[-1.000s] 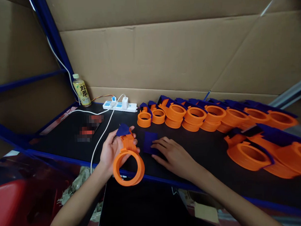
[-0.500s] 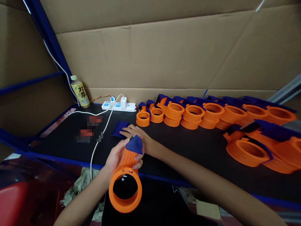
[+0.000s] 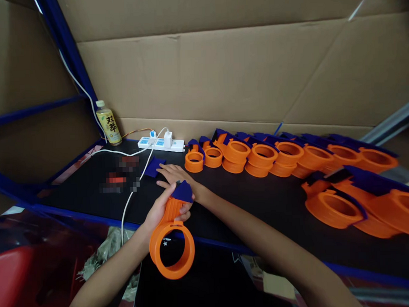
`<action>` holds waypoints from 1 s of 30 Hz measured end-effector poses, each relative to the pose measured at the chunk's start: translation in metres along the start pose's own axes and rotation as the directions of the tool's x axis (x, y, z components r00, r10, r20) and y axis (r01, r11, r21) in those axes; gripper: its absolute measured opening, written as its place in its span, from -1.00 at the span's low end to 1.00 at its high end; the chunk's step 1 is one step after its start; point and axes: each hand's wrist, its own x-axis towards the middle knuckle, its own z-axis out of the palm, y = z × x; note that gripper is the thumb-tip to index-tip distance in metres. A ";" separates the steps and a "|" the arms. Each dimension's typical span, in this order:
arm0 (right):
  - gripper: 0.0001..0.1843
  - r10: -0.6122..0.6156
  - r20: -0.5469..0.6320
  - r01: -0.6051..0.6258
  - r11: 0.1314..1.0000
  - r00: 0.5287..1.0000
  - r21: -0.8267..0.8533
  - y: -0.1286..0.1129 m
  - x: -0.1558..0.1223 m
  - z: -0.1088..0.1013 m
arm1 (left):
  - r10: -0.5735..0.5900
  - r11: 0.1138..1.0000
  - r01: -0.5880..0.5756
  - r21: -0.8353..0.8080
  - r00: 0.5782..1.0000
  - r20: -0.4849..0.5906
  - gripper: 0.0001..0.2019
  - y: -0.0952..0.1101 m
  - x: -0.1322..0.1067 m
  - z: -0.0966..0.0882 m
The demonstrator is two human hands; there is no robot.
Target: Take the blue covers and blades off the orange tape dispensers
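Note:
My left hand [image 3: 158,209] is closed around the handle of an orange packing tape dispenser [image 3: 174,209], which has a dark blue piece at its top end. Its big ring hangs toward me over the table's front edge, with no tape roll in it. Beyond the dispenser my right hand [image 3: 180,179] lies stretched out with its fingers apart. Its fingertips reach the edge of a flat dark blue piece [image 3: 154,167] on the black tabletop; whether they press on it I cannot tell. Part of the right palm is hidden behind the dispenser.
Several orange-and-blue tape dispensers [image 3: 263,153] stand in a row at the back, and more dispensers [image 3: 337,207] lie at the right. A power strip [image 3: 175,146] with white cables and a yellow-labelled bottle [image 3: 108,123] are at the back left. Blurred reddish items [image 3: 116,178] lie left.
My right hand has moved away from me and slightly left. The flat dark blue piece has shifted the same way. My left hand has kept its hold on the dispenser, which has tilted a little.

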 end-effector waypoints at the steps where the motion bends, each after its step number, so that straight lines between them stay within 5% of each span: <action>1: -0.37 -0.007 0.003 0.007 1.000 1.000 0.013 0.000 0.004 0.002 | -0.007 1.000 0.007 0.003 1.000 0.004 -0.57 -0.001 0.001 -0.001; 8: -0.37 -0.066 0.014 0.064 0.991 0.998 0.115 0.001 0.001 -0.008 | 0.041 0.998 -0.038 0.045 0.997 -0.069 -0.59 0.004 0.000 0.003; 12: -0.48 -0.070 -0.158 0.122 0.929 0.985 0.349 0.006 -0.040 -0.031 | 0.094 0.994 -0.087 0.071 0.990 -0.103 -0.61 0.009 -0.004 0.009; 17: -0.57 0.140 -0.331 0.035 0.881 0.933 0.473 -0.008 -0.099 -0.065 | 0.175 0.974 -0.125 0.190 0.946 -0.273 -0.63 0.008 -0.006 0.016; 23: -0.59 0.076 -0.384 -0.045 0.995 0.920 0.090 -0.050 -0.132 -0.071 | 0.255 0.943 -0.166 0.289 0.918 -0.303 -0.63 -0.008 -0.004 0.020; 30: -0.64 -0.064 -0.462 -0.014 0.986 0.885 -0.164 -0.055 -0.125 -0.051 | 0.353 0.909 -0.245 0.337 0.882 -0.313 -0.62 -0.014 -0.004 0.028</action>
